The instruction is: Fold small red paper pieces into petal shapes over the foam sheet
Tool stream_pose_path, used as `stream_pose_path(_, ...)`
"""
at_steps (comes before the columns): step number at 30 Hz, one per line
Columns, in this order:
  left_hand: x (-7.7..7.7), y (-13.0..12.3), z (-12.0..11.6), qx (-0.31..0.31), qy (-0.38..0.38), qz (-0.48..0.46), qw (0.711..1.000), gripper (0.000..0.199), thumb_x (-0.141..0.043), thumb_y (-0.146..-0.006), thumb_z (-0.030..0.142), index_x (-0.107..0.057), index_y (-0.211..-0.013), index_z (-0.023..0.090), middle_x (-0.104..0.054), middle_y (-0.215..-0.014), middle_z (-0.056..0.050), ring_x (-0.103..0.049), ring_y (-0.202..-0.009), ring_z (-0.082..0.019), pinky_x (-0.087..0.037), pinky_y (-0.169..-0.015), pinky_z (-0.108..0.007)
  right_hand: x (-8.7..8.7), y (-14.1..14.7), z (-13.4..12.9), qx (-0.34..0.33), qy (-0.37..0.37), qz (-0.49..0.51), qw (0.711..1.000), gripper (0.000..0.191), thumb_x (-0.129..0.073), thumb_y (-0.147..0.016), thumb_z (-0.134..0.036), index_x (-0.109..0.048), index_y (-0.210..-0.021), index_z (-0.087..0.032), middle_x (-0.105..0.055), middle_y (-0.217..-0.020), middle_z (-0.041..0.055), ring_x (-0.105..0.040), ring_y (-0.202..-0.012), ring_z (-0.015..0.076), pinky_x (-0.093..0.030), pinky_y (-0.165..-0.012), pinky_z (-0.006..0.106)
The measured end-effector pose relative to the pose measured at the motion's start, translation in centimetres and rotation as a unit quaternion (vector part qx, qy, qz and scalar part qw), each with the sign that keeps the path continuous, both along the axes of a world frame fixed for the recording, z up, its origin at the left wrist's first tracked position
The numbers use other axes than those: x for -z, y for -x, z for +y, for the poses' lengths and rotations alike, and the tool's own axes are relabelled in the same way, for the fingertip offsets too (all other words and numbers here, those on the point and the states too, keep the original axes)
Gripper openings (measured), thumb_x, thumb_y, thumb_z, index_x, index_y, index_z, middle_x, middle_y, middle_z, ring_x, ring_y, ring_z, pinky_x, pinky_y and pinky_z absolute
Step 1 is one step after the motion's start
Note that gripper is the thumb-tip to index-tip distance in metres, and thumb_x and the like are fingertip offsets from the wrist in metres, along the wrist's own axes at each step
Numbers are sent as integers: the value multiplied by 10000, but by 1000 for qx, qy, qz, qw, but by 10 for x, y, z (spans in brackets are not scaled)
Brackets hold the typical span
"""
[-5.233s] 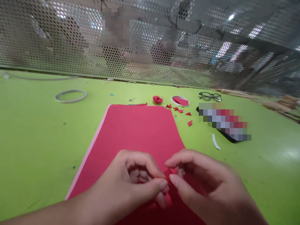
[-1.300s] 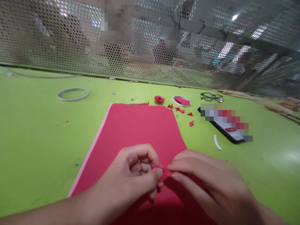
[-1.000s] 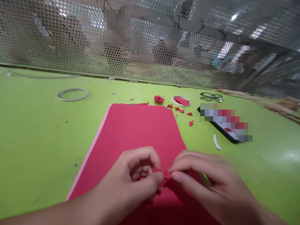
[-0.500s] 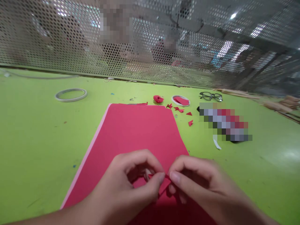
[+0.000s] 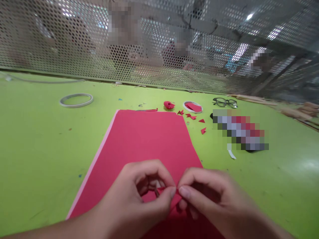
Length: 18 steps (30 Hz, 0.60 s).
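A white ring (image 5: 76, 100) lies off to the left, out of the hands' way. Next, the left hand (image 5: 143, 191) pinches a small folded red paper (image 5: 175, 200) between thumb and forefinger, steadying one side, above the big red sheet (image 5: 149, 139). The right hand (image 5: 211, 196) nips its other edge, thumb and forefinger nearly closed, perhaps pressing a crease, though the fingers hide most of it. Beyond the sheet sit a pleated red rosette (image 5: 168, 105) and red cut pieces (image 5: 193, 107) kept together inside a smaller white ring (image 5: 184, 108), with the glasses (image 5: 225, 102) farther right.
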<state>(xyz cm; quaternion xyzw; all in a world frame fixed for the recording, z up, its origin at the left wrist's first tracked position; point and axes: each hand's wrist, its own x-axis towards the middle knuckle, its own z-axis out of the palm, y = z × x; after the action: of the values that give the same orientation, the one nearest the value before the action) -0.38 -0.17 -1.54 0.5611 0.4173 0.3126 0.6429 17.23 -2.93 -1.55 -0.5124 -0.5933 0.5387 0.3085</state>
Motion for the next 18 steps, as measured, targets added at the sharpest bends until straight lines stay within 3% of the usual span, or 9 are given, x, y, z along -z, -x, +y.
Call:
stream_pose_path(2, -2, 0, -1, -4, -2, 4, 1000, 120, -612, -735, 147, -621, -622, 189, -560, -518, 67, -447, -470, -79, -345, -451, -168, -2, 1, -2, -15, -137, -103, 985, 221, -487, -873, -196, -588, -677, -203, -609, -580, -4, -552, -519, 131, -416, -500, 230)
stream_pose_path(5, -7, -1, 0, -2, 5, 20, 1000, 105, -619, -704, 167, -611, -599, 181, -531, -507, 64, -436, -477, -84, -347, -456, -175, -3, 1, -4, -42, -324, -219, 919, 274, -438, -893, -98, -590, -681, -183, -614, -588, 7, -568, -514, 121, -426, -498, 219)
stream_pose_path(8, -8, -2, 1, 1, 16, 10, 1000, 96, -626, -693, 171, -604, -600, 174, -549, -527, 52, -449, -497, -88, -358, -472, -176, -1, 2, -5, -43, -417, -295, 859, 325, -430, -913, -78, -569, -640, -188, -586, -560, -3, -524, -471, 108, -398, -459, 213)
stream_pose_path(10, -5, -2, 2, 0, 27, -10, 1000, 98, -625, -709, 164, -600, -616, 181, -543, -524, 60, -454, -484, -84, -351, -466, -173, -1, 2, -5, -38, -439, -322, 838, 354, -415, -955, -112, -569, -648, -195, -588, -567, 3, -527, -478, 121, -402, -464, 230)
stream_pose_path(12, -1, -1, 3, -2, 35, -27, 999, 108, -625, -724, 158, -595, -626, 191, -525, -510, 72, -450, -459, -78, -334, -448, -172, -2, 1, -5, -46, -431, -315, 845, 344, -403, -985, -137, -590, -702, -199, -622, -621, 16, -564, -528, 140, -439, -510, 245)
stream_pose_path(15, 1, -1, 4, -6, 38, -42, 998, 105, -632, -732, 161, -607, -635, 194, -523, -505, 76, -456, -447, -76, -332, -440, -173, -4, -2, -5, -42, -396, -245, 884, 259, -425, -972, -99, -610, -823, -203, -657, -706, 9, -612, -602, 141, -486, -585, 241)
stream_pose_path(18, -2, -2, 3, -5, 41, -36, 999, 95, -631, -722, 170, -613, -631, 192, -533, -510, 70, -471, -458, -82, -349, -449, -175, -4, -6, -5, -31, -390, -192, 900, 219, -463, -951, -93, -604, -842, -220, -663, -698, -6, -622, -590, 134, -490, -561, 229)
